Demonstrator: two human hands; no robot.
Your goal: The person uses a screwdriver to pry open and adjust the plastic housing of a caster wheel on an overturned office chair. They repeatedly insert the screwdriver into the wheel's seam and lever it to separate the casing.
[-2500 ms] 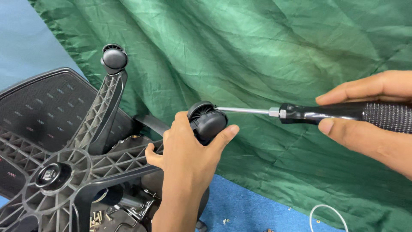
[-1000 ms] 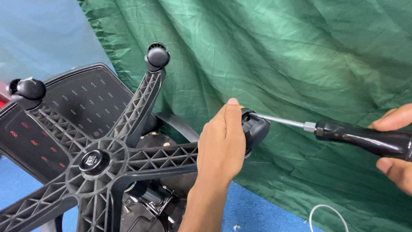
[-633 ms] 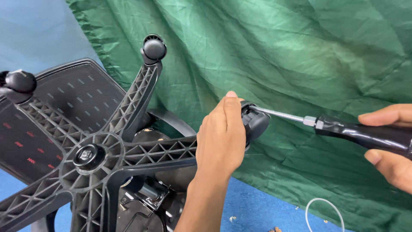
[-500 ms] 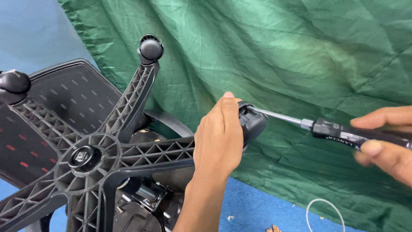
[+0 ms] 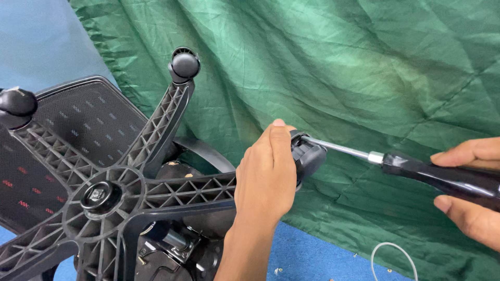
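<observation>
Three casters show, one screwdriver (image 5: 416, 169). Left hand (image 5: 265, 179) fingers wrap one caster (image 5: 308, 156); right hand (image 5: 471, 195) fingers clasp the screwdriver, tip at that caster.

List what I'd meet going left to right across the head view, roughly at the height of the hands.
Chair base hub → left hand → black caster → screwdriver shaft → black screwdriver handle → right hand.

No packages, labels, signs or screens visible.
</observation>
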